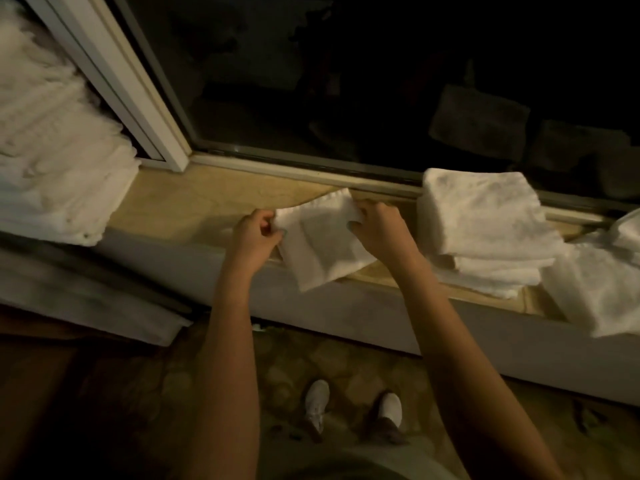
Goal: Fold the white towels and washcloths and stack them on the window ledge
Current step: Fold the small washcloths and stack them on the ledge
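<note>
A small white washcloth (320,242) lies half-folded on the tan window ledge (194,202), its lower edge hanging over the front. My left hand (254,233) pinches its left corner and my right hand (379,228) pinches its right corner. A stack of folded white towels (485,230) sits on the ledge just right of my right hand. A loose white towel (602,285) drapes over the ledge at the far right. A big pile of white towels (52,161) fills the ledge's left end.
Dark window glass (346,81) and its frame (114,74) rise behind the ledge. A grey wall (346,306) drops below the ledge to a patterned floor, where my two white shoes (353,407) stand. A white slab (86,296) lies at the lower left.
</note>
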Demonstrator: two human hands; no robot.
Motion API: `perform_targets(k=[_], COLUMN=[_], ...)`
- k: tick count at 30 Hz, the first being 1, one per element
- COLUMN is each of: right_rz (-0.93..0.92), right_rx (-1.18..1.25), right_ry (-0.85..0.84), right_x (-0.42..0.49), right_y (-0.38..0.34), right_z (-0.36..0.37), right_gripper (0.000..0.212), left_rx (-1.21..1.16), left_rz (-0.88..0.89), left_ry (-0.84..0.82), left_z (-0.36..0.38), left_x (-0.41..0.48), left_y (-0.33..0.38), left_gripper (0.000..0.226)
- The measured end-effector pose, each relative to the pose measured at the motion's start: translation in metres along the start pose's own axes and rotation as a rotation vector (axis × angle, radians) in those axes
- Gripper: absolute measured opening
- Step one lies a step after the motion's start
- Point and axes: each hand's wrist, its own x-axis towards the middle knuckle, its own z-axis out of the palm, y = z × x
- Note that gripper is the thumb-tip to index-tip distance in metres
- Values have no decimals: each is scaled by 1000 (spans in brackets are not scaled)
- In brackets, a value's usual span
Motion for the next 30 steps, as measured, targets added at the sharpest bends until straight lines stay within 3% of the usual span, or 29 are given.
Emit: perform_targets(k=[4, 11, 15, 18, 23, 26, 30], right_rz=[166, 209, 148, 9, -24, -85, -30], right_rx=[67, 87, 206, 161, 60, 14, 87], right_ry=[-10, -10, 87, 103, -26, -6, -18], right_x=[-3, -23, -22, -6, 21, 23, 25], right_y=[7, 8, 8, 5, 6, 7, 7], right_z=[16, 16, 20, 20, 21, 21, 20], right_gripper=[34, 18, 20, 37, 39, 31, 27], left_rx=[-55, -121, -66, -14, 0, -12, -39], left_rz=[40, 116, 178, 219, 315, 323, 310], left_ry=[-28, -157, -247, -322, -380, -375, -389], left_z=[-5, -15, -24, -28, -32, -32, -31], left_x=[11, 18, 30, 38, 53, 52, 49], left_y=[-11, -12, -5, -1, 5, 5, 4], left_gripper=[25, 28, 39, 46, 22, 15, 13])
